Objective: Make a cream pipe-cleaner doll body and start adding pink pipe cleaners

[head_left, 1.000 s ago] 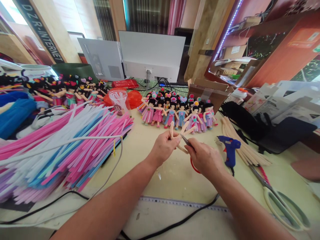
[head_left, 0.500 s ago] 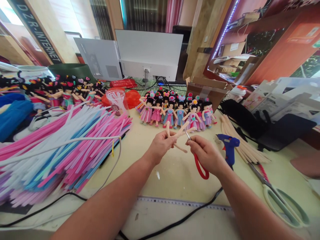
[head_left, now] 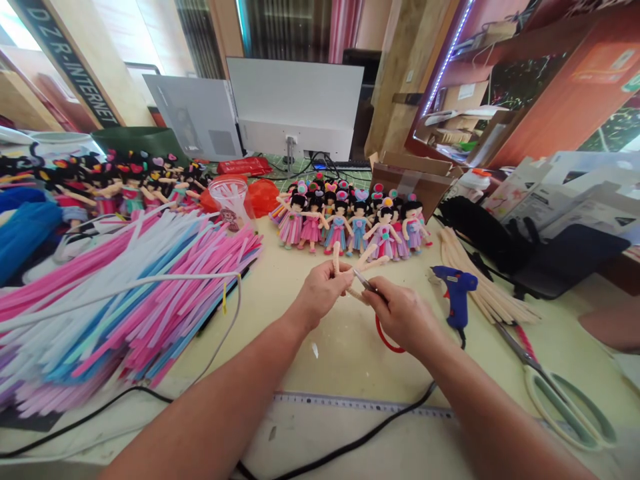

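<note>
Between the thumb and fingers of my left hand [head_left: 326, 288] is a beige pipe cleaner piece [head_left: 371, 261] with several fuzzy arms sticking out. My right hand [head_left: 403, 313] is closed around a pair of red-handled scissors [head_left: 387, 337]. Their metal tips reach to the pipe cleaners right beside my left fingertips; whether the blades touch them I cannot tell. Part of the red handle loop hangs below my right palm. Just beyond both hands stands a group of small pipe cleaner dolls [head_left: 340, 223] in pink, blue and purple dresses.
Bundles of coloured pipe cleaners [head_left: 125, 293] cover the left side. To the right lie a blue glue gun [head_left: 457, 293], beige pipe cleaners [head_left: 485, 287] and large green-handled scissors [head_left: 565, 400]. A ruler strip [head_left: 350, 402] and black cable [head_left: 360, 440] run along the front. A monitor [head_left: 297, 100] stands behind.
My right hand has moved slightly left, bringing the scissor tips from the upper pipe cleaner arm down close to my left fingertips. The left hand keeps its hold.
</note>
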